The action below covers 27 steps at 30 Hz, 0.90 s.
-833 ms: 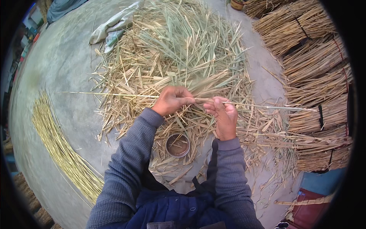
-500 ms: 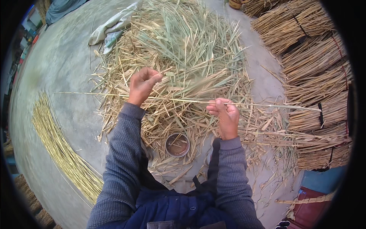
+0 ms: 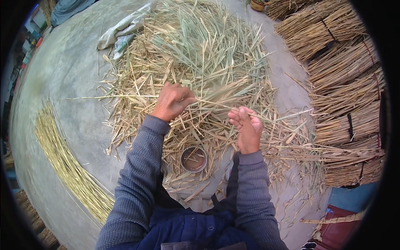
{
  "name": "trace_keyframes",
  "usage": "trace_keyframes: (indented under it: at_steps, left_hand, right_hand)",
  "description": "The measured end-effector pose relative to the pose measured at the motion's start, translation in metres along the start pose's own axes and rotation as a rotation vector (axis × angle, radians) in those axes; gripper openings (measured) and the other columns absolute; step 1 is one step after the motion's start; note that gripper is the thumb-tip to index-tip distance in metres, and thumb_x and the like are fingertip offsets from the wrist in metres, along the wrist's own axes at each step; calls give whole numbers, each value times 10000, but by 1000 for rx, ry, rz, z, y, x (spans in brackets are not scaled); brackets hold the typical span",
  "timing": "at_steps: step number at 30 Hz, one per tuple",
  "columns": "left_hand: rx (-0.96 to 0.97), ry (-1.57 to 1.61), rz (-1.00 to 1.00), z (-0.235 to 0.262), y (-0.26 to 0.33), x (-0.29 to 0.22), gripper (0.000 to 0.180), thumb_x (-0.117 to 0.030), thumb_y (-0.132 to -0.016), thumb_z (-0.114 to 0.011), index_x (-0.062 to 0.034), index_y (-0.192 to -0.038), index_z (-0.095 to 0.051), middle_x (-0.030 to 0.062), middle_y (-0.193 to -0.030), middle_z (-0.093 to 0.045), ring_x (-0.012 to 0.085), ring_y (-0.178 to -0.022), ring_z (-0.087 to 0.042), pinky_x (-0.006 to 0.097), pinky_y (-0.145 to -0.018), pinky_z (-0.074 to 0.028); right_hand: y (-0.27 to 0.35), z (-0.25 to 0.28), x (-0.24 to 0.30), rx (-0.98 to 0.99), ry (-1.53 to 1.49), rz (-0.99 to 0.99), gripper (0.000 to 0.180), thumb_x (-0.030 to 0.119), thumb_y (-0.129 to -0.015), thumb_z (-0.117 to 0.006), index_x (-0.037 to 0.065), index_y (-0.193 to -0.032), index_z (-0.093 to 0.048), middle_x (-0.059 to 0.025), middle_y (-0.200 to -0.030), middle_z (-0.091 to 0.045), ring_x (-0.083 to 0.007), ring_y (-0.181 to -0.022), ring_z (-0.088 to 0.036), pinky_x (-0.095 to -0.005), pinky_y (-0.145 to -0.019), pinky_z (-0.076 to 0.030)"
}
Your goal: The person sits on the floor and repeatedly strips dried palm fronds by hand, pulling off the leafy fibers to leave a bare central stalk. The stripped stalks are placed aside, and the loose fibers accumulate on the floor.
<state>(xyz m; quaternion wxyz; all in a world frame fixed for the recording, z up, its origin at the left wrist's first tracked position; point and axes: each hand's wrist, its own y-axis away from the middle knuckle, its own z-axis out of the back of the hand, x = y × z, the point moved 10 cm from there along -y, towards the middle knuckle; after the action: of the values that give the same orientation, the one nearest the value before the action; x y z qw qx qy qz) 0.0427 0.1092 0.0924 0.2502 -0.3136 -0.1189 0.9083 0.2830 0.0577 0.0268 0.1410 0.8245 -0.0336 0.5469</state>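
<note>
- Left hand [image 3: 173, 101]: thumb and fingers pinched on a thin stalk [image 3: 213, 102], above the leaf pile [image 3: 200, 54].
- Right hand [image 3: 247, 127]: half curled, the stalk crossing its fingers; how firmly it grips, I cannot tell.
- Round bowl [image 3: 194, 160]: nearer the body, among scattered leaves.

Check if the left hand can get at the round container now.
Probably yes: no arm covers the round container, and it lies near the left hand. That hand grips a stalk, though, so likely must release it first.
</note>
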Motion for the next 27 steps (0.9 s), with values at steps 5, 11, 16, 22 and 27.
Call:
trace_keyframes:
  at_steps: [5, 11, 16, 22, 27]
  left_hand:
    - [-45, 125, -167, -31, 1, -41, 174, -260, -817, -800, -107, -873, -739, 37, -810, -697, 222, -785, -624, 388, -747, -417]
    - [-163, 396, 10, -35, 0, -28, 120, -175, -784, -837, -89, -808, -756, 40, -783, -715, 185, -715, -632, 340, -723, -467]
    - [-335, 917, 469, -7, 6, 33, 95, -102, -841, -792, -53, -841, -710, 23, -818, -735, 101, -758, -675, 281, -672, -536]
    - [-149, 100, -14, -1, -3, -16, 222, -276, -855, -775, -73, -914, -710, 67, -864, -700, 253, -950, -624, 399, -871, -443]
    - [79, 119, 72, -26, 1, 0, 187, -264, -839, -783, -85, -875, -741, 57, -780, -697, 244, -783, -645, 376, -784, -436]
  right_hand:
    - [6, -9, 6, 6, 115, 96, 340, 244, -1000, -664, -60, -1111, -559, -205, -974, -719, -224, -828, -742, -282, -701, -608]
    - [7, -7, 5, 10, 130, 76, 352, 271, -1005, -655, -58, -1078, -553, -197, -940, -719, -212, -786, -736, -272, -673, -603]
    - [3, 9, 4, -55, 159, 33, 349, 262, -1004, -656, -55, -1091, -540, -195, -940, -718, -208, -783, -733, -274, -680, -602]
    - [2, 4, 3, 23, 40, 25, 347, 249, -993, -673, -46, -1121, -545, -210, -996, -710, -219, -834, -736, -276, -705, -602]
    - [0, 12, 9, -9, -31, 28, 339, 242, -984, -687, -41, -1121, -560, -190, -1004, -708, -211, -853, -729, -270, -724, -597]
